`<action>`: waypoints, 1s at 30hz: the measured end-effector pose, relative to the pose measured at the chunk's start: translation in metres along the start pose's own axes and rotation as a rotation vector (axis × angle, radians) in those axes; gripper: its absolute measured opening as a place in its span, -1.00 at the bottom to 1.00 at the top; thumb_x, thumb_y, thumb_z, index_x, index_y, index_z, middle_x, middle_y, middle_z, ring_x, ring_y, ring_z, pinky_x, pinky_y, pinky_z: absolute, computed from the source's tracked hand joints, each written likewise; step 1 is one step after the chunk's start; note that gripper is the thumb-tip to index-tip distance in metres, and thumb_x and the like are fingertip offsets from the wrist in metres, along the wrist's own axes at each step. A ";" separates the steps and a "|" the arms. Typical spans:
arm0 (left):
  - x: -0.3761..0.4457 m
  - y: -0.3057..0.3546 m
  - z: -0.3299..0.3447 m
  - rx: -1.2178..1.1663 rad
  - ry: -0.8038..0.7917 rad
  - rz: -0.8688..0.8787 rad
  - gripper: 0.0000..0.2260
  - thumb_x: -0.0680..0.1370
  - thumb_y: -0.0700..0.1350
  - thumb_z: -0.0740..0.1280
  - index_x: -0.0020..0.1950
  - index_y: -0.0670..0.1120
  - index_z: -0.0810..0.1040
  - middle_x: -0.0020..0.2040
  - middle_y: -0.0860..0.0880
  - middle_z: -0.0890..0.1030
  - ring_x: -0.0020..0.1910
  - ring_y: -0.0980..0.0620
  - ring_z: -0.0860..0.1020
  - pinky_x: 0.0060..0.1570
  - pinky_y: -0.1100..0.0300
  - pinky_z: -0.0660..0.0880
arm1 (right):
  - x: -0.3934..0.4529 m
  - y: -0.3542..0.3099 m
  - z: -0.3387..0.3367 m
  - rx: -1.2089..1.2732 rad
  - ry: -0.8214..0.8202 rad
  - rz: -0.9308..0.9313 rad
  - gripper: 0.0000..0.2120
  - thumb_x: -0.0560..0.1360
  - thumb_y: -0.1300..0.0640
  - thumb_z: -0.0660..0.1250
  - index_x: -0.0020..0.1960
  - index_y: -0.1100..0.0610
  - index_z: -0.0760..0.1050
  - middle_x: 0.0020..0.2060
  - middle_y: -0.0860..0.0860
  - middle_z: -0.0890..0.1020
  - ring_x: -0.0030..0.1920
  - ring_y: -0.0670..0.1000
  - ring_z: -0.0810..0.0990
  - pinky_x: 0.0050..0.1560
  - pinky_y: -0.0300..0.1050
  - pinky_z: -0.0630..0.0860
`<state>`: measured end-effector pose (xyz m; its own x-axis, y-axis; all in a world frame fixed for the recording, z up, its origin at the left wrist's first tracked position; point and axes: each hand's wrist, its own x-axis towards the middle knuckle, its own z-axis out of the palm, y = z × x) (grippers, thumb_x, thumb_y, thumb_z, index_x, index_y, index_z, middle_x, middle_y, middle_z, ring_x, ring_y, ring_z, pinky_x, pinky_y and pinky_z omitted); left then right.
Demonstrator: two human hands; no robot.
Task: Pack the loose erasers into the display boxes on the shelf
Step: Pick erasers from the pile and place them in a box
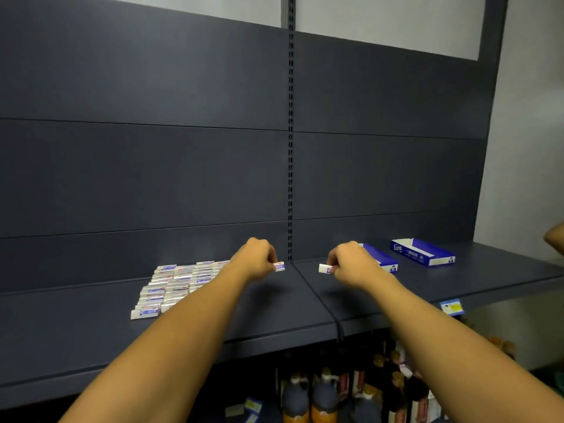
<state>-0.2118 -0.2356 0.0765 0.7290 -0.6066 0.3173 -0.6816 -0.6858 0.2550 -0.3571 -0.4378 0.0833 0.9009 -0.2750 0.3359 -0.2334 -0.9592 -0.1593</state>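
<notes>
Several loose white erasers [171,288] with blue and red sleeves lie in rows on the dark shelf [91,331], left of centre. My left hand [256,259] pinches one eraser [279,266] just right of the pile. Another eraser [325,268] is pinched in my right hand [351,264], above the shelf. Two blue and white display boxes stand to the right: the near box [386,259] is partly hidden behind my right hand, and the far box [424,251] is open and looks empty.
A slotted upright [290,178] splits the dark back panel. A price tag [451,306] hangs on the shelf's front edge. Dark bottles [323,398] stand on the level below. Part of another person's hand [555,239] shows at the right edge.
</notes>
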 end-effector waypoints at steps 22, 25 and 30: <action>0.119 0.082 0.066 -0.027 -0.012 0.001 -0.87 0.56 -0.21 0.40 0.07 -0.12 0.69 0.03 -0.07 0.66 -0.01 -0.04 0.62 0.08 0.04 0.62 | 0.088 0.135 0.009 -0.017 -0.012 0.012 -0.82 0.51 0.21 0.37 0.07 0.05 0.66 0.03 0.05 0.64 -0.02 0.10 0.63 -0.01 0.02 0.64; 0.151 0.091 0.075 -0.016 -0.017 0.015 -0.86 0.56 -0.22 0.38 0.07 -0.12 0.69 0.03 -0.07 0.67 -0.02 -0.02 0.63 0.08 0.03 0.62 | 0.116 0.156 0.011 -0.006 0.008 -0.003 -0.84 0.53 0.20 0.38 0.07 0.04 0.65 0.00 0.02 0.65 -0.05 0.05 0.63 -0.04 -0.03 0.64; 0.197 0.105 0.091 -0.006 -0.010 0.030 -0.89 0.55 -0.17 0.41 0.04 -0.09 0.70 0.01 -0.05 0.67 -0.03 -0.01 0.63 0.07 0.01 0.63 | 0.151 0.193 0.013 0.007 0.034 -0.002 -0.86 0.53 0.22 0.37 0.03 0.04 0.64 -0.05 0.02 0.66 -0.09 0.04 0.62 -0.05 -0.05 0.64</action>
<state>-0.1336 -0.4637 0.0828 0.7085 -0.6309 0.3162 -0.7038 -0.6646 0.2510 -0.2616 -0.6635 0.0912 0.8883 -0.2755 0.3675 -0.2291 -0.9593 -0.1652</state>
